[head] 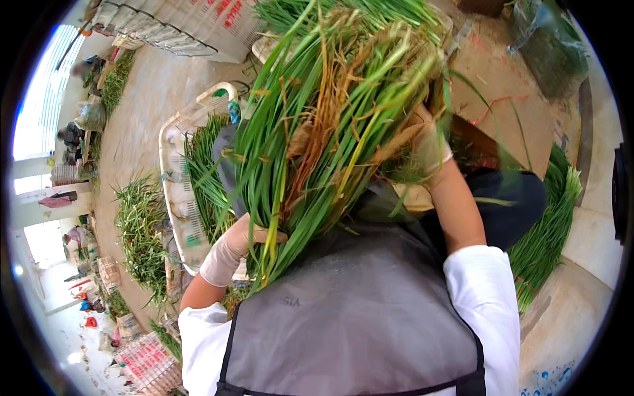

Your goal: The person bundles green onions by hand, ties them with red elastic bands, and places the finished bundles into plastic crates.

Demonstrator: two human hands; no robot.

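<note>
A large loose bunch of long-leaved greens, which look like garlic chives, is held up slantwise over my lap. Brown, withered leaves run through its middle, and a few blades are yellow. Around the lower leaf end, my gloved left hand grips the bunch, with the thumb across the blades. My gloved right hand holds it near the pale stalk end at the upper right. Stalks hide most of the right fingers, and that area is blurred. A grey apron covers my front, below the bunch.
A white plastic basket with more greens stands at my left. Beyond the bunch, further greens lie on another basket. Tied bundles lie at my right. Leaf heaps, stacked crates and several people are farther left.
</note>
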